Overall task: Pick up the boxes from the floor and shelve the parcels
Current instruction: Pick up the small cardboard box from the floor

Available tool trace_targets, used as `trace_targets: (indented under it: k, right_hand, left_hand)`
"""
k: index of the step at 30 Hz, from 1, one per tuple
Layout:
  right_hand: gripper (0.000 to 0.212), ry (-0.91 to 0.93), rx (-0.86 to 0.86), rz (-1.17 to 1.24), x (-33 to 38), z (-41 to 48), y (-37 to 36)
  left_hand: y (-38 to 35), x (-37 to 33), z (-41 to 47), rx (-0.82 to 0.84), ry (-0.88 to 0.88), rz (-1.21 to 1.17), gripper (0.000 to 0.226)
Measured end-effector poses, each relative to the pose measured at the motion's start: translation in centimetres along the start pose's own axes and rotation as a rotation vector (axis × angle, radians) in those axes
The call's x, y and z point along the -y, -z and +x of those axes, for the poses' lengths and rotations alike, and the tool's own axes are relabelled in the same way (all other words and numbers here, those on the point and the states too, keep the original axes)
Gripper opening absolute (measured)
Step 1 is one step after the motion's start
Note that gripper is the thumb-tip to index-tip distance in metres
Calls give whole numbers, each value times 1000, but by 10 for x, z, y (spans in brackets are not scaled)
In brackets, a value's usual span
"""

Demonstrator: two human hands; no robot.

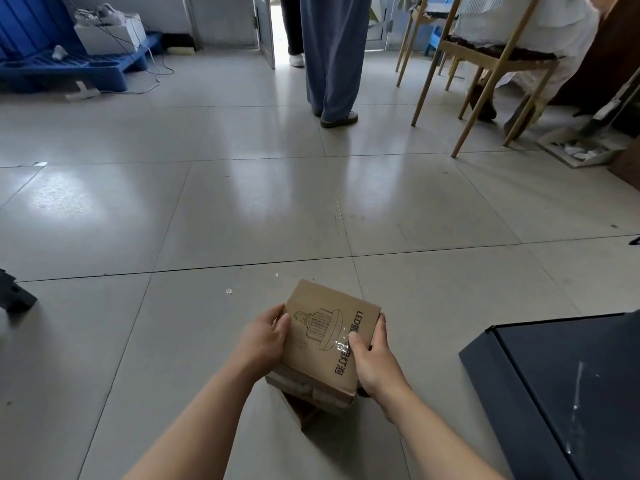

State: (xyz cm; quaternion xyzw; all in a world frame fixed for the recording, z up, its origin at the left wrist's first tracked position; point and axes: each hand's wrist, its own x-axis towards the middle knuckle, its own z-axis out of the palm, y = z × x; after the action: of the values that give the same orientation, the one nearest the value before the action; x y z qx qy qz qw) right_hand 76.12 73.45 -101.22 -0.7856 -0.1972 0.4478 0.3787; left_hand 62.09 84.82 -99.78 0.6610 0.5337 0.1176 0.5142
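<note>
- Both hands grip one small brown cardboard box printed with a line drawing of an LED bulb and black lettering; the left hand clasps its left side, thumb on the top face.
- Opposite it, the right hand clasps the right side, with its thumb pressed on a strip of clear tape on the top face and its fingers wrapped round the far edge.
- Held tilted low above the pale grey tiled floor, the box has its near end facing the person, with open flaps and pale packing showing there.
- Just below the box another piece of brown cardboard shows, partly hidden by the forearms; whether it touches the held box cannot be told.
- To the right, near the right forearm, lies a dark blue flat lidded carton on the floor.
- Farther off, a standing person in wide blue trousers is near an open doorway.
- At far left sits a blue plastic pallet carrying a white box with cables.
- At far right stands a light wooden chair with thin legs.
- Small clear scraps lie on the tiles ahead of the box.
</note>
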Motion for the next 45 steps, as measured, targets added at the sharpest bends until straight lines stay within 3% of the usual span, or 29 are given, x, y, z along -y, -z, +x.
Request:
trace_targets:
  k: [15, 36, 45]
  right_hand:
    - [73, 10, 7, -84, 93, -60, 45]
    - [71, 65, 48, -110, 416, -327, 171]
    - [70, 98, 70, -148, 518, -416, 208]
  left_hand:
    - [54, -95, -62, -6, -29, -82, 28]
    - [259, -421, -277, -50, -58, -87, 28]
    - [326, -517, -350, -81, -80, -60, 25]
